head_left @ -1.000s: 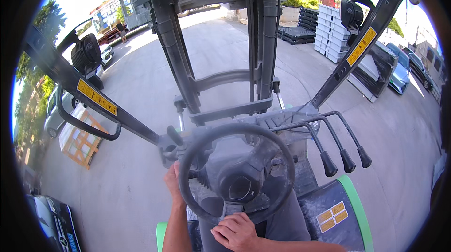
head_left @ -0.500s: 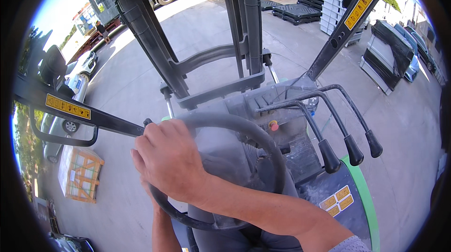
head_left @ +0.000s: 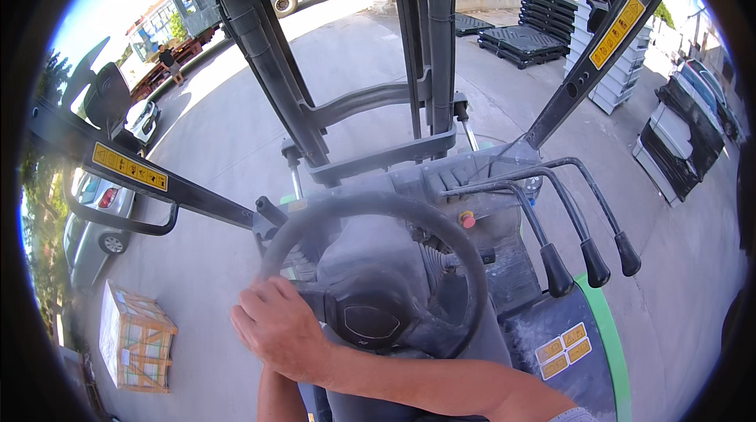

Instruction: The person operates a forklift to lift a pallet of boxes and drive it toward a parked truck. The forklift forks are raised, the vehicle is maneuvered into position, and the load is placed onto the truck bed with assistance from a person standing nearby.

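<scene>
A dark steering wheel [head_left: 472, 264] with a hub [head_left: 368, 313] stands in front of me. My right hand [head_left: 281, 321] reaches across from the lower right and is closed over the wheel's left rim, knuckles up. My left forearm [head_left: 280, 397] rises from the lower edge under my right wrist; the left hand itself is hidden behind the right one, so its fingers do not show. On the right, three bent levers with black knobs [head_left: 595, 263] stand untouched. A red push button [head_left: 467, 220] sits on the dashboard beyond the wheel.
The forklift's mast [head_left: 268, 60] rises ahead. A wood-framed crate [head_left: 142, 343] stands at left, near a silver car [head_left: 102, 221]. A person [head_left: 168, 64] stands by a flatbed far left. Black pallets [head_left: 524, 38], grey stacked bins [head_left: 606, 64] and a dark-covered stack [head_left: 681, 138] are at right.
My right hand has moved down along the wheel's left side, and the hub now shows. The crate has shifted lower; the pallets and bins have shifted right and down in view.
</scene>
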`<state>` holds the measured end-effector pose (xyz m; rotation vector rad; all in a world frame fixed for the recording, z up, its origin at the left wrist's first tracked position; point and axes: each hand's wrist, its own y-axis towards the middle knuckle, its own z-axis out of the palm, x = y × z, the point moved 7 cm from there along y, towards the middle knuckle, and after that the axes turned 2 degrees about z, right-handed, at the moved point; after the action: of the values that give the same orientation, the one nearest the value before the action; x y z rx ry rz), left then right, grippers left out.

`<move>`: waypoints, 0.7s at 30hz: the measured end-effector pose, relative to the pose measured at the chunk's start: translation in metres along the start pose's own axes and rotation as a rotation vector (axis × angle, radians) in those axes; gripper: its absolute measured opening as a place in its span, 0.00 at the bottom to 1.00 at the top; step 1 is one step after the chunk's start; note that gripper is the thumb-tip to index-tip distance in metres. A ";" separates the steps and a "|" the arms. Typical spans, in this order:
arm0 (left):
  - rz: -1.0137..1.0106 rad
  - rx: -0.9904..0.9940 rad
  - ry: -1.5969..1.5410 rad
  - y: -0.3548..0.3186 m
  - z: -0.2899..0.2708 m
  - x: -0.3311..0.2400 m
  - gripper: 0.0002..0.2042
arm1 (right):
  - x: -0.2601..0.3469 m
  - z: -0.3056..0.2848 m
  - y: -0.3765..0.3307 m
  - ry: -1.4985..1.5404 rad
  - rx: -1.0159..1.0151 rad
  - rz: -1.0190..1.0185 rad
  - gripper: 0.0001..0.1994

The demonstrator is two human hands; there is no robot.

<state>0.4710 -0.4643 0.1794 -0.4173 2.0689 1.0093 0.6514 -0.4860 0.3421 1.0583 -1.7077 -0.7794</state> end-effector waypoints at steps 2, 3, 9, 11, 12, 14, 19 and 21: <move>0.103 -0.010 0.052 0.001 0.004 -0.009 0.14 | 0.015 -0.002 -0.035 0.085 0.083 -0.021 0.07; 0.138 0.008 0.088 0.003 0.007 -0.014 0.14 | 0.020 -0.009 -0.054 0.111 0.094 -0.035 0.08; -0.177 0.021 -0.130 -0.004 0.011 -0.014 0.24 | 0.001 -0.118 -0.136 -0.002 0.206 0.058 0.12; -0.192 0.033 -0.205 -0.004 0.011 -0.021 0.23 | -0.019 -0.158 -0.130 -0.132 0.149 0.065 0.10; -0.215 0.024 -0.256 -0.004 0.010 -0.022 0.19 | -0.031 -0.174 -0.121 -0.199 0.125 0.050 0.09; -0.229 0.026 -0.212 0.000 0.009 -0.027 0.11 | -0.052 -0.194 -0.099 -0.255 -0.018 0.081 0.09; -0.209 0.040 -0.192 0.001 0.006 -0.040 0.24 | -0.088 -0.191 -0.031 -0.351 -0.285 0.176 0.07; -0.268 0.068 -0.243 0.001 0.008 -0.038 0.24 | -0.094 -0.179 -0.008 -0.314 -0.276 0.197 0.06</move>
<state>0.4985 -0.4593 0.2060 -0.4966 1.7700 0.7865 0.8380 -0.4109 0.3612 0.5923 -1.8646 -1.0584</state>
